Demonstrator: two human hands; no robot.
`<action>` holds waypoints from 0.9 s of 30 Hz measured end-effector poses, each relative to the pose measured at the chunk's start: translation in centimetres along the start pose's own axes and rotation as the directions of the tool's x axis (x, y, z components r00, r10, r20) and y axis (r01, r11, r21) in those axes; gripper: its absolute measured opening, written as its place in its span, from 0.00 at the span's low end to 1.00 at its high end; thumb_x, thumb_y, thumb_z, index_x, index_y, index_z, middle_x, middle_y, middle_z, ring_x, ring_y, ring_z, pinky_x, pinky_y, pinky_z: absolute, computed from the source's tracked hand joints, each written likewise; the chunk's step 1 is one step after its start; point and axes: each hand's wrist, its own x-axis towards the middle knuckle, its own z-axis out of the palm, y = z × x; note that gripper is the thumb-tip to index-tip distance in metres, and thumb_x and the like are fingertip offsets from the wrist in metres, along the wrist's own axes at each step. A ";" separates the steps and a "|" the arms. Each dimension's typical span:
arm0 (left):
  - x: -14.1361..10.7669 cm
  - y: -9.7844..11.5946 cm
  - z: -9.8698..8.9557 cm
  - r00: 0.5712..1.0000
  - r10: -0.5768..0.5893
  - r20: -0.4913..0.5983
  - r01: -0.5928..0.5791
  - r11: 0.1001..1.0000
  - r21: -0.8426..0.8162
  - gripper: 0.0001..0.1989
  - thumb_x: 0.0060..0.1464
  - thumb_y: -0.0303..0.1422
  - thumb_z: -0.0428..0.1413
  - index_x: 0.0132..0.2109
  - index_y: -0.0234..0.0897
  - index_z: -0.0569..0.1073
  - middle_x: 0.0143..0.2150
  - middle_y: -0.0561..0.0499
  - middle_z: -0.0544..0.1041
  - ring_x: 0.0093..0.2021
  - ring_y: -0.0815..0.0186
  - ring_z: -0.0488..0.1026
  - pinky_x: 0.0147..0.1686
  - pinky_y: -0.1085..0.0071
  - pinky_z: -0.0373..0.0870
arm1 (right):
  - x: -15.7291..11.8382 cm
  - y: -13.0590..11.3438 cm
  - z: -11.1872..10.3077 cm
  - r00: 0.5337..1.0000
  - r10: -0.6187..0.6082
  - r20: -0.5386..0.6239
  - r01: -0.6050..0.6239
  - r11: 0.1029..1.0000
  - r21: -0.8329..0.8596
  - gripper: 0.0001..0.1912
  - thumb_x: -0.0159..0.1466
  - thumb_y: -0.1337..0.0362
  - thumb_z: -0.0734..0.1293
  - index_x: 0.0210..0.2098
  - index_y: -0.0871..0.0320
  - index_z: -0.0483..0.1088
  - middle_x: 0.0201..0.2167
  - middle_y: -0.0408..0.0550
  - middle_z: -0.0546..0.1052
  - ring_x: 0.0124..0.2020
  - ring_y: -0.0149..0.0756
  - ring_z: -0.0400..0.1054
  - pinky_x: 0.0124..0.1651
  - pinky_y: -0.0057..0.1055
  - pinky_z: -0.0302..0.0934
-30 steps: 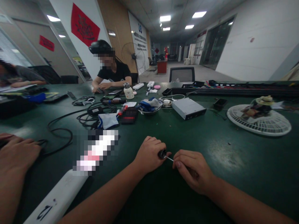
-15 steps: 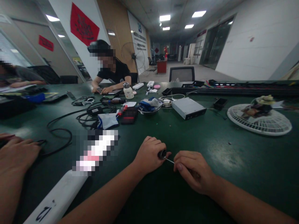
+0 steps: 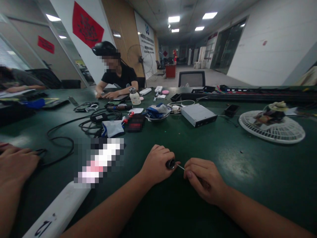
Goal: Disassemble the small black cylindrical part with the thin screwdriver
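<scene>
Black-capped steel shaft (image 3: 174, 165) is sitting between the person's two hands in the head view, low in the middle of the picture, over the green work table (image 3: 247, 195). Its long axis is running almost level across the view, dropping slightly to the right, with the black cap at the left end and the thin bright shaft pointing right, toward the other hand.

The left hand (image 3: 157, 164) is closing tightly around the cap end, and the cap is poking out just past its fingers. The right hand (image 3: 204, 180) is curling narrowly at the shaft's tip, which is disappearing behind its fingers (image 3: 195, 172); whether those fingers are pinching the tip, I cannot tell.

Another person's hand (image 3: 16, 162) is resting at the far left beside a black cable (image 3: 61, 145), well apart from both, and a white bar (image 3: 58, 211), partly blurred out, is lying between that hand and the left forearm. Farther up the table, a blue-and-white cloth (image 3: 112, 128), a steel bowl (image 3: 156, 119), a grey optical drive (image 3: 198, 115) and a white fan grille (image 3: 271, 129) are sitting well beyond the hands. Across the table, a seated person in a black shirt (image 3: 119, 76) is working with both hands.
</scene>
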 end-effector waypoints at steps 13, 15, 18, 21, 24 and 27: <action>-0.1 0.1 0.1 1.000 0.020 0.004 -0.020 1.000 0.009 0.12 0.60 0.40 0.57 0.31 0.38 0.70 0.31 0.52 0.74 0.35 0.63 0.68 0.40 0.63 0.59 | 0.0 0.0 0.0 0.997 -0.059 0.045 0.060 0.998 -0.004 0.10 0.68 0.71 0.59 0.32 0.59 0.69 0.29 0.49 0.74 0.31 0.35 0.68 0.34 0.33 0.61; -0.1 0.1 0.0 1.000 0.019 0.007 -0.019 1.000 0.012 0.13 0.59 0.40 0.57 0.30 0.38 0.70 0.31 0.52 0.73 0.35 0.63 0.68 0.40 0.64 0.59 | 0.0 0.1 0.0 0.999 -0.035 0.033 0.036 0.999 -0.025 0.11 0.68 0.71 0.59 0.31 0.59 0.68 0.27 0.48 0.73 0.30 0.35 0.67 0.33 0.33 0.60; 0.0 0.1 -0.1 1.000 0.011 0.001 -0.011 1.000 0.002 0.13 0.60 0.41 0.56 0.30 0.38 0.70 0.30 0.52 0.74 0.35 0.63 0.68 0.39 0.64 0.59 | 0.0 0.1 0.0 1.000 -0.028 0.008 0.028 0.999 -0.036 0.10 0.69 0.71 0.60 0.32 0.59 0.69 0.28 0.48 0.73 0.30 0.35 0.68 0.33 0.33 0.60; 0.0 0.1 -0.1 1.000 0.020 0.006 -0.020 1.000 -0.005 0.13 0.60 0.40 0.55 0.30 0.38 0.70 0.31 0.52 0.74 0.35 0.63 0.69 0.39 0.64 0.59 | 0.0 0.1 0.0 0.996 -0.071 0.055 0.071 0.997 0.010 0.10 0.69 0.70 0.60 0.32 0.59 0.69 0.29 0.48 0.74 0.31 0.36 0.68 0.35 0.33 0.61; 0.0 0.0 -0.1 0.999 0.029 0.016 -0.029 1.000 0.006 0.12 0.59 0.40 0.56 0.30 0.39 0.70 0.31 0.52 0.74 0.35 0.63 0.69 0.40 0.64 0.59 | 0.1 0.1 0.0 0.995 -0.057 0.086 0.057 0.998 0.000 0.12 0.69 0.69 0.59 0.31 0.58 0.69 0.28 0.48 0.74 0.30 0.35 0.67 0.34 0.33 0.60; 0.0 0.0 0.0 1.000 0.018 0.005 -0.018 1.000 0.011 0.12 0.59 0.40 0.57 0.30 0.39 0.70 0.31 0.52 0.74 0.35 0.63 0.68 0.39 0.64 0.59 | 0.1 0.1 0.0 1.000 -0.024 0.017 0.025 0.999 -0.033 0.12 0.69 0.70 0.59 0.31 0.59 0.69 0.28 0.48 0.74 0.30 0.35 0.67 0.33 0.33 0.60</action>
